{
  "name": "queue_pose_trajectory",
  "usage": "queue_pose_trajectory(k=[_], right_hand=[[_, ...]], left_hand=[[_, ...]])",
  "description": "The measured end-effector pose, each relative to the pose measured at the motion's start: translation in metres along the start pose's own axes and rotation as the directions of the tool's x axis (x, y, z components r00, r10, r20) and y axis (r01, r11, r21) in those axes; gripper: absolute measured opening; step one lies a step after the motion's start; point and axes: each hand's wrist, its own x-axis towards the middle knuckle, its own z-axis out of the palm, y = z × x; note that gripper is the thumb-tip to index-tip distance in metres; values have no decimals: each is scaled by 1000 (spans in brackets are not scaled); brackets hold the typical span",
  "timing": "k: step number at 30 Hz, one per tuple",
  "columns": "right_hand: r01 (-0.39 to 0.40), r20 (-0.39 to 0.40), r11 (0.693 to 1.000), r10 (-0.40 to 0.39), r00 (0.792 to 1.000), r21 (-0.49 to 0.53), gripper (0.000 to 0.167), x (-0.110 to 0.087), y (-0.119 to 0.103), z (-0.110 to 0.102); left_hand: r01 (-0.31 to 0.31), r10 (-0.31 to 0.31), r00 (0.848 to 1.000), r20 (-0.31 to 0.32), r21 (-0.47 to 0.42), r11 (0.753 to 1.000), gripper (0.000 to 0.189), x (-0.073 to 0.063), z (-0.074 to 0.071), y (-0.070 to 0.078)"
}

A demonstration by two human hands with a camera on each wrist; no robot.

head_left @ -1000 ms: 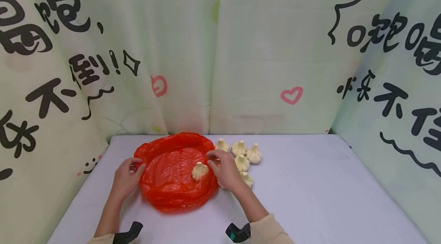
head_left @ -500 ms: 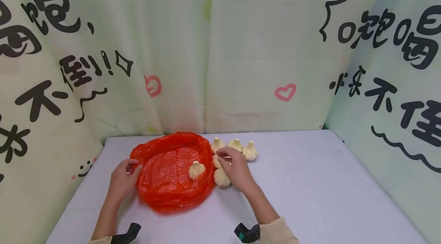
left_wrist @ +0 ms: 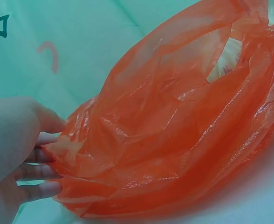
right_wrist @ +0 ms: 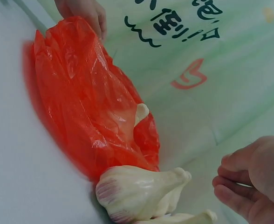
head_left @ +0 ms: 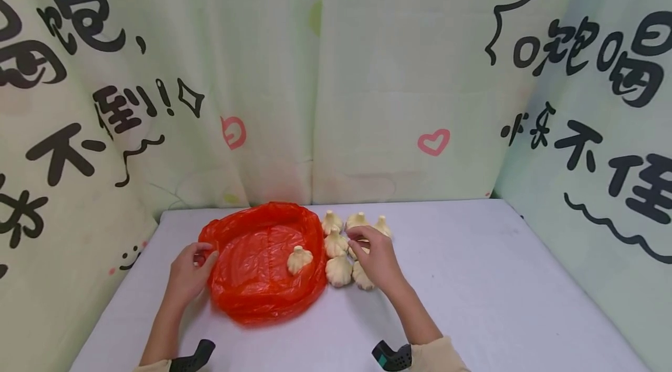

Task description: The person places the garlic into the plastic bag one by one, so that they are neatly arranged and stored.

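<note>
From the head view, we're looking at a red plastic bag (head_left: 252, 255) lying wide-mouthed on the white table (head_left: 472, 290). Our left hand (head_left: 189, 272) is at its left edge, thumb and fingers pinching the plastic. One garlic bulb (head_left: 300, 260) sits inside, towards the right wall. Just outside that wall we've got the loose garlic bulbs (head_left: 338, 271) in a tight cluster, and over it hangs our right hand (head_left: 375, 258), fingers bent, partly covering the bulbs behind. A patterned curtain (head_left: 378, 69) stands at the back.

Over to the left wrist, and the bag fills most of our view, crumpled and shiny, its edge at our left fingertips.

On the right wrist, a purple-streaked bulb lies close up against the bag, another below it cut off by the frame. A pale tip pokes up at the bag's mouth. Our right hand is apart from the near bulb, thumb and fingers loosely curved, tips close together.
</note>
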Motion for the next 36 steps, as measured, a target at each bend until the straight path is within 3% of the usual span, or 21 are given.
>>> queue_pose_trajectory(k=[10,17,36], right_hand=[[-33,6,999,33,999,-7,17,-12,11,-8],[-15,-29,1000,15,999,0,17,-17,23,-13],[-47,0,999,47,999,6,21,-25,33,-17]], left_hand=[[10,-10,1000,-6,-7,1000,38,-4,1,-11],[-42,42,999,-15,8,999,37,1,1,-6],[-12,12,1000,-7,10,1000,38,0,0,-3]])
